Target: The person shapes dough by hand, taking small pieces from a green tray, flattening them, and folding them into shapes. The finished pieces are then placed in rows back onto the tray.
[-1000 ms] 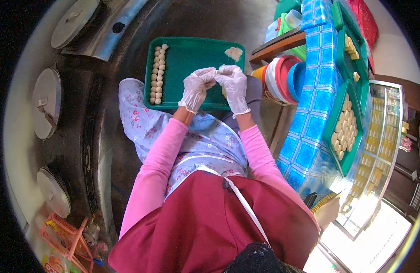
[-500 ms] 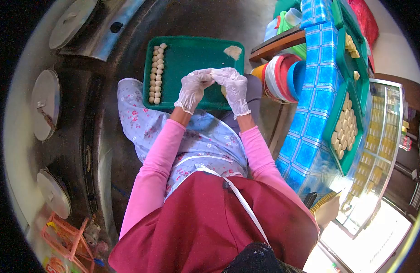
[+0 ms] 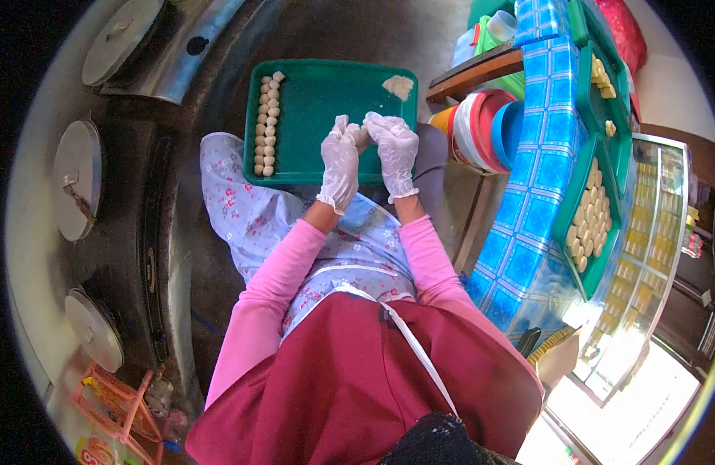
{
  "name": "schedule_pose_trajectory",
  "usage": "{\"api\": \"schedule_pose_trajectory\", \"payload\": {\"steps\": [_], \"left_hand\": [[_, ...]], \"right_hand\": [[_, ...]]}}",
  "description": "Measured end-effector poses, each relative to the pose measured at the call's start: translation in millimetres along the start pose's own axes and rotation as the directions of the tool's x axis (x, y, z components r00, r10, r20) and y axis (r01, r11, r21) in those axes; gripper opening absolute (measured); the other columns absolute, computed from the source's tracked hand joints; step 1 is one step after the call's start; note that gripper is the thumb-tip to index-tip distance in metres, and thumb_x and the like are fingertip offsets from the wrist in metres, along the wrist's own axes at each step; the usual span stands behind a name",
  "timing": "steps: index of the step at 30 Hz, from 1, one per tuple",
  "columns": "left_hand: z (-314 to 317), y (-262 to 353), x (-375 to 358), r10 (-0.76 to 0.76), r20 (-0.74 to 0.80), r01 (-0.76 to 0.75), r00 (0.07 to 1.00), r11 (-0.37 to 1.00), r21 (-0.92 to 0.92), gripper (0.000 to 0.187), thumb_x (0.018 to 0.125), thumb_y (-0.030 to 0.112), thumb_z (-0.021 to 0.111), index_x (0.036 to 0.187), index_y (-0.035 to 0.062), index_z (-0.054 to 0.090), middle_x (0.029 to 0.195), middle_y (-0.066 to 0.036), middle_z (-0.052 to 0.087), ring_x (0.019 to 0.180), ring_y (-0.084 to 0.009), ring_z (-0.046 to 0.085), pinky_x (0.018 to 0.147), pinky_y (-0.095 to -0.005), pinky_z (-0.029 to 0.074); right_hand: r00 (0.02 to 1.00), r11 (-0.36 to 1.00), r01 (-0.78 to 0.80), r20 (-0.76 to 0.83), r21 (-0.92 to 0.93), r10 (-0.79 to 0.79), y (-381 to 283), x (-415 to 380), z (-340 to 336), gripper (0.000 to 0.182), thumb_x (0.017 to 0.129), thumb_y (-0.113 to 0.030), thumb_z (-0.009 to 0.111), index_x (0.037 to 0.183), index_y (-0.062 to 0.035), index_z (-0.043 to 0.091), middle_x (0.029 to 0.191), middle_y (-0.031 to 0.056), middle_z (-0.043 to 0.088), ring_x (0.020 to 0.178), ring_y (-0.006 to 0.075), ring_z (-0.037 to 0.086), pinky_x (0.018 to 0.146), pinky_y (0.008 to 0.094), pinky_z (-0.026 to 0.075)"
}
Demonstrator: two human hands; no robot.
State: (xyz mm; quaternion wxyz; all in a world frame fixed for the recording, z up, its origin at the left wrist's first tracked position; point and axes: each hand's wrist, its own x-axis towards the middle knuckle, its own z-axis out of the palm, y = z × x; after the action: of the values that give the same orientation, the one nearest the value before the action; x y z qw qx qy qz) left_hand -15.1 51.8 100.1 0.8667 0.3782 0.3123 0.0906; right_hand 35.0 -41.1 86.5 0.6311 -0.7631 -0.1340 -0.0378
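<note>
My left hand (image 3: 341,159) and my right hand (image 3: 393,149), both in thin white gloves, meet over the near right part of a green tray (image 3: 318,108). Their fingers are closed in a pinch around a small piece of pale dough (image 3: 363,138), mostly hidden by the fingertips. Along the tray's left side stand two rows of small round dough balls (image 3: 266,124). A flat, irregular lump of dough (image 3: 397,87) lies in its far right corner. The tray rests at my lap, over a flowered apron (image 3: 241,186).
To the right is a table with a blue checked cloth (image 3: 520,225), bearing a green tray (image 3: 578,288) of shaped dough pieces (image 3: 590,217). Stacked colourful tubs (image 3: 485,132) stand beside it. Round metal lids (image 3: 80,180) line the left. An orange plastic rack (image 3: 125,411) is at lower left.
Both hands have tilted, with the left fingers now pointing more forward and the left wrist shifted right. The pinched dough shows a little more between them. The rows of balls look the same.
</note>
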Motion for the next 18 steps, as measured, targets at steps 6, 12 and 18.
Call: {"api": "schedule_pose_trajectory", "payload": {"steps": [6,12,18], "left_hand": [[-14.6,18.6,12.0,-0.100,0.103,0.077,0.990,0.975,0.207,0.032,0.089,0.018,0.063,0.115,-0.0013,0.062,0.095,-0.010,0.070,0.081,-0.0152,0.068,0.075,-0.0273,0.054],[-24.7,15.3,25.0,-0.228,0.183,0.210,0.956,0.971,0.115,0.026,0.080,0.008,0.073,0.103,-0.0024,0.065,0.096,-0.009,0.068,0.075,-0.0159,0.066,0.070,-0.0266,0.054],[-43.2,-11.6,33.1,-0.234,0.079,0.230,0.969,0.972,0.058,0.024,0.081,0.004,0.072,0.102,-0.0027,0.061,0.092,-0.011,0.067,0.077,-0.0179,0.065,0.070,-0.0267,0.054]], "right_hand": [[0.859,0.833,-0.499,0.257,0.238,0.442,-16.8,16.5,-24.0,0.017,0.079,-0.005,0.067,0.094,0.0033,0.069,0.084,0.0093,0.070,0.068,0.0139,0.064,0.060,0.0241,0.051],[0.947,0.992,-0.004,0.319,-0.124,0.043,-13.5,19.5,-41.0,0.015,0.081,-0.010,0.066,0.092,-0.0016,0.073,0.085,0.0076,0.071,0.073,0.0152,0.066,0.067,0.0265,0.052],[0.888,0.441,0.361,0.447,-0.821,0.106,29.7,22.4,-56.1,0.010,0.074,-0.014,0.065,0.073,-0.0055,0.069,0.075,0.0116,0.066,0.072,0.0259,0.065,0.062,0.0386,0.050]]}}
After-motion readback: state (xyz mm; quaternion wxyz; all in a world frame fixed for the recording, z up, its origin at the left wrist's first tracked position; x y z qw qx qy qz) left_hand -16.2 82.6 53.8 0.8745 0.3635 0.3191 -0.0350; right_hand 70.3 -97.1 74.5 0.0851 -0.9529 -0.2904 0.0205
